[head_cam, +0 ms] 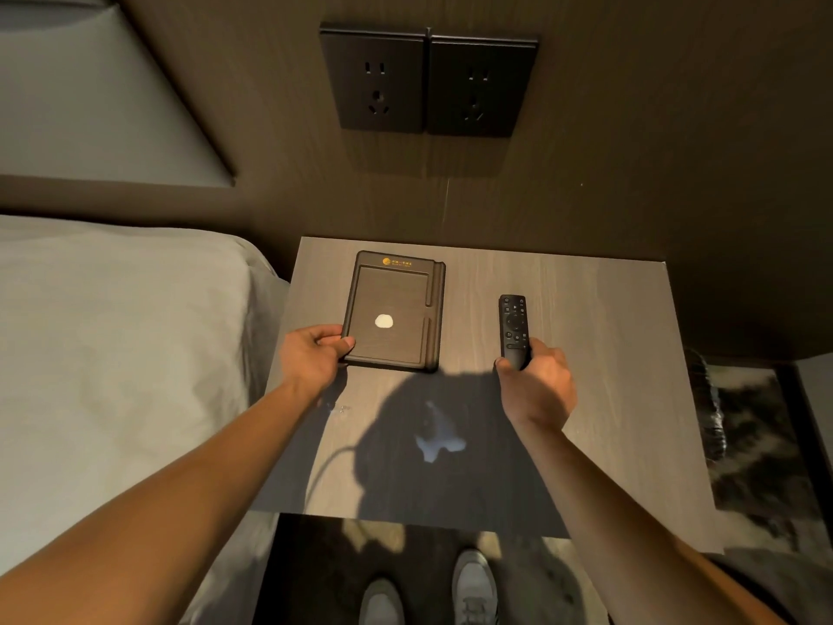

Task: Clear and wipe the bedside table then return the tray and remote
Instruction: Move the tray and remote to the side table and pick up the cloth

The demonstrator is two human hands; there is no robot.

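Our left hand (315, 354) pinches the near left corner of the dark brown rectangular wooden tray (392, 309), thumb on its rim and fingers curled beneath. Our right hand (536, 385) has its grip wrapped round the lower end of the slim black remote control (514, 329), which points away from us. The tray lies flat on the grey wood-grain desk (586, 399), with the remote just to its right and apart from it. A small pale round spot (384, 321) shows inside the tray. A white-sheeted bed (112, 354) stands beside the desk on the left, and two black wall sockets (428, 83) sit above.
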